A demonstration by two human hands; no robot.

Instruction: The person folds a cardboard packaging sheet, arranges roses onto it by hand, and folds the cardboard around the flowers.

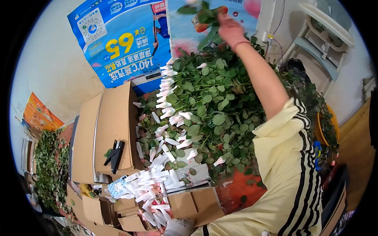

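Note:
My right hand [231, 30], in a pinkish glove and slightly blurred, is raised at the top centre in front of a poster. Its fingers are closed on a leafy rose stem [208, 16], with a pale bloom at the top edge. Below the hand lies a large heap of leafy rose stems [216, 98]. Along the heap's left side, many rose heads are wrapped in white sleeves [167, 112]. Loose white sleeves [151, 183] lie piled at the lower centre. My left hand is out of view.
Cardboard [114, 129] stands left of the heap, with a black stapler [114, 156] on it. A blue poster [122, 43] hangs behind. On the right are a white-and-grey chair [325, 43] and an orange tub [334, 122]. More leaves [51, 169] lie at far left.

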